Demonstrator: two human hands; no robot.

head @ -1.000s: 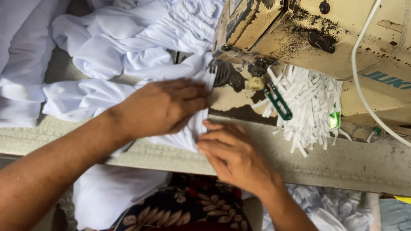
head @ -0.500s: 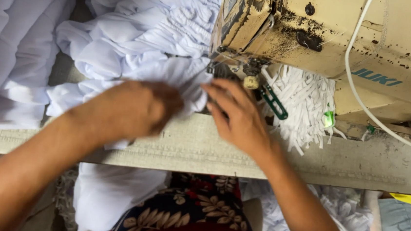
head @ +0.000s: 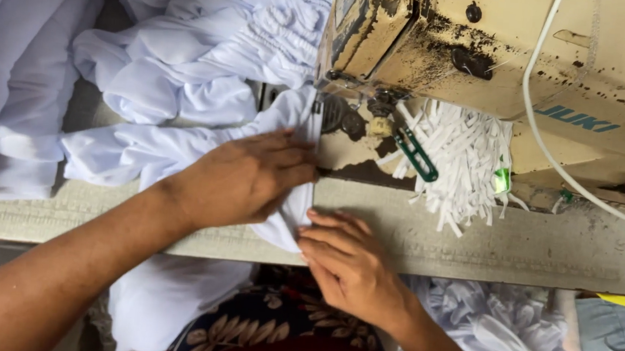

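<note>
White cloth (head: 143, 155): L hand (head: 241, 181) flat again; R hand (head: 346, 263) back, prob. pinching edge.

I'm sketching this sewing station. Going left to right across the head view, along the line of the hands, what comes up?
White fabric → left hand → right hand → green clip → bundle of white strips → white cable.

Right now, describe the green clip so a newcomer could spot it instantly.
Start at the worn beige sewing machine. Below its head, right of the needle area, hangs a bunch of white strips. The clip lies slanted on the bunch's left edge: the only dark green, loop-shaped thing among the white.
</note>
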